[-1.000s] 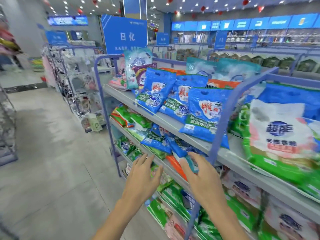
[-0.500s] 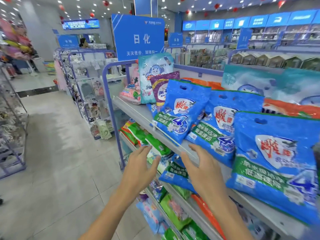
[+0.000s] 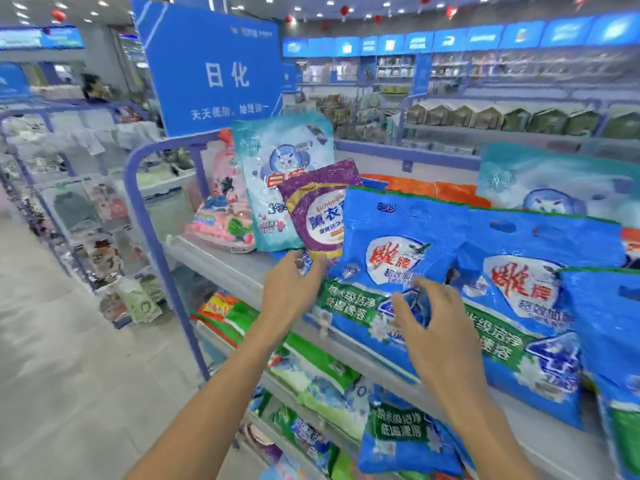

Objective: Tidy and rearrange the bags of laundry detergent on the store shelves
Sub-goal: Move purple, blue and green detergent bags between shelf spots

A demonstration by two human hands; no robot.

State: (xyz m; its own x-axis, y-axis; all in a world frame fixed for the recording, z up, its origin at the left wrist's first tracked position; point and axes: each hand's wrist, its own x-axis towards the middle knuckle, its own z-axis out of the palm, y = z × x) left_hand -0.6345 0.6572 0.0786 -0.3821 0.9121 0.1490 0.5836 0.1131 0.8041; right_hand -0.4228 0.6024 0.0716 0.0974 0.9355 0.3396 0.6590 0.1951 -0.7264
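Three blue detergent bags lean in a row on the top shelf; the leftmost blue bag is nearest my hands. My left hand reaches its fingertips to that bag's lower left corner, just below a purple bag. Curled and spread, the fingers of my right hand hover over the bag's lower front; neither hand clearly grips it. A pale blue bag with a cat picture and a pink bag stand further left.
The shelf's purple end frame rises at the left. Lower shelves hold green bags and more blue ones. A blue sign stands behind. The aisle floor lies left, with a rack of small goods beyond.
My view and both hands have risen from the lower shelves to the top shelf and moved closer. The hands now reach the leftmost blue bag.
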